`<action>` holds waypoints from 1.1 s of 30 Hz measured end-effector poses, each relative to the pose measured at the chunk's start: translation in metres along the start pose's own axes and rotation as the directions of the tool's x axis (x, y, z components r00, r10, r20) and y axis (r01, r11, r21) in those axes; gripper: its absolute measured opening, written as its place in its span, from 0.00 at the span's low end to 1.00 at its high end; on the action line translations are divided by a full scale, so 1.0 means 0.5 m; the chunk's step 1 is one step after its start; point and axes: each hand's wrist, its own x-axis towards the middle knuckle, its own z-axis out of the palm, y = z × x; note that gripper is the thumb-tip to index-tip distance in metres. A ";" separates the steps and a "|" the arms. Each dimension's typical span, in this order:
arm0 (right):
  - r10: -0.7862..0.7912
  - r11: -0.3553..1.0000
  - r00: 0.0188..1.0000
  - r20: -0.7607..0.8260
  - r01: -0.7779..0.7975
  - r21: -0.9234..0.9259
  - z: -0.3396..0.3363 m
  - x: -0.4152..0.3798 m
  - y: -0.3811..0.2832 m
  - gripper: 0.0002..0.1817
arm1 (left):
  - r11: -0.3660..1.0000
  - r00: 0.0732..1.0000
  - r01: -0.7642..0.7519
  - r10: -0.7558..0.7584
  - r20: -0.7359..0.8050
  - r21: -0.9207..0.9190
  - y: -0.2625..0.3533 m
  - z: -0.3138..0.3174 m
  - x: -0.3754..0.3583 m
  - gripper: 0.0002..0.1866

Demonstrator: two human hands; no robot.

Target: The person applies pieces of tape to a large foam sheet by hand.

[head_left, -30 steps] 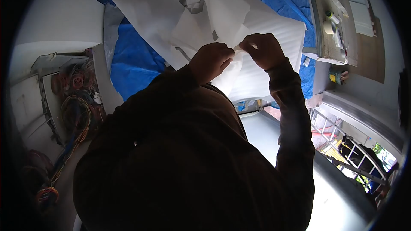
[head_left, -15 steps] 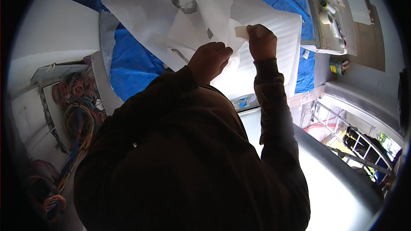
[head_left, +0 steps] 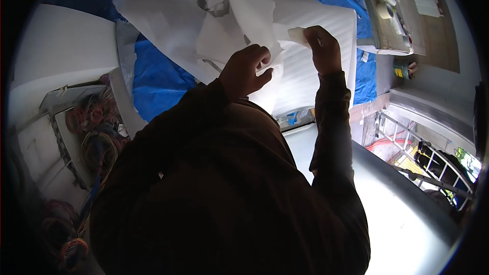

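A large white sheet (head_left: 168, 18), creased and marked with grey patches, spreads in front of me. Over its near part, my left hand (head_left: 245, 73) has its thumb and curled fingers apart, with nothing visible between them. To the right, my right hand (head_left: 325, 50) is closed in a pinch on a short pale strip (head_left: 297, 34) that looks like tape. The strip sticks out to the left of the fingertips, over the white sheet.
Blue tarp (head_left: 160, 74) shows around the sheet. At the right, a ledge (head_left: 374, 12) bears rolls (head_left: 385, 10); a can (head_left: 402, 69) sits below. Bundled cables (head_left: 97, 147) hang at the left by an open panel. A ladder (head_left: 433, 158) stands at the lower right.
My left hand's fingers have parted from a closed pinch. My right hand has moved slightly right with the pale strip, which is now turned and bent.
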 end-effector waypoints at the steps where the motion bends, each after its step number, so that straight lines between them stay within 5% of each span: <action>1: -0.038 0.999 0.999 0.030 0.037 0.021 0.005 -0.011 -0.018 0.11 | 1.000 0.997 -0.016 0.017 -0.070 0.021 -0.005 0.000 0.016 0.21; 2: -0.075 0.996 0.995 0.060 0.073 0.043 0.008 -0.020 -0.036 0.09 | 1.000 0.997 -0.009 0.011 -0.075 0.024 -0.008 0.003 0.033 0.21; 4: -0.066 0.997 0.994 0.084 0.063 0.038 0.012 -0.028 -0.061 0.08 | 0.913 0.929 -0.142 0.256 -0.268 0.382 -0.014 0.012 0.074 0.23; 8: -0.180 0.981 0.982 0.054 0.176 0.081 0.016 -0.038 -0.091 0.06 | 0.881 0.922 -0.242 0.339 -0.185 0.406 -0.055 0.043 0.139 0.19; 10: -0.196 0.980 0.978 -0.069 0.197 0.006 0.018 -0.040 -0.081 0.06 | 0.912 0.965 -0.242 0.262 -0.016 0.332 -0.056 0.051 0.156 0.14; 12: -0.190 0.982 0.964 -0.183 0.189 -0.025 0.027 -0.038 -0.076 0.07 | 0.918 0.970 -0.226 0.243 -0.014 0.326 -0.030 0.070 0.137 0.11; 19: 0.162 0.979 0.853 -0.497 -0.203 -0.028 0.082 -0.039 -0.012 0.13 | 0.881 0.976 -0.181 0.215 -0.029 0.437 -0.029 0.109 0.111 0.11; 23: 0.160 0.972 0.859 -0.486 -0.222 -0.073 0.101 -0.037 0.015 0.13 | 0.868 0.965 -0.216 0.259 -0.038 0.447 -0.038 0.116 0.101 0.11; 25: 0.024 0.947 0.817 -0.576 -0.203 -0.250 0.110 -0.029 0.074 0.14 | 0.868 0.965 -0.224 0.261 -0.024 0.444 -0.035 0.120 0.087 0.11; 27: 0.155 0.854 0.666 -0.729 -0.461 -0.240 0.045 -0.006 0.198 0.17 | 0.883 0.972 -0.232 0.222 0.073 0.407 -0.036 0.125 0.048 0.09; 29: 0.378 0.802 0.646 -0.663 -0.586 -0.114 -0.064 -0.006 0.289 0.20 | 0.890 0.967 -0.253 0.240 0.083 0.379 -0.057 0.115 0.036 0.08; 31: 0.283 0.787 0.804 -0.523 -0.506 -0.353 -0.123 -0.035 0.385 0.18 | 0.904 0.963 -0.269 0.249 0.103 0.333 -0.057 0.097 0.041 0.05; 33: 0.530 0.819 0.793 -0.300 -0.571 -0.063 -0.148 -0.090 0.461 0.27 | 0.905 0.948 -0.319 0.302 0.103 0.281 -0.056 0.102 0.048 0.05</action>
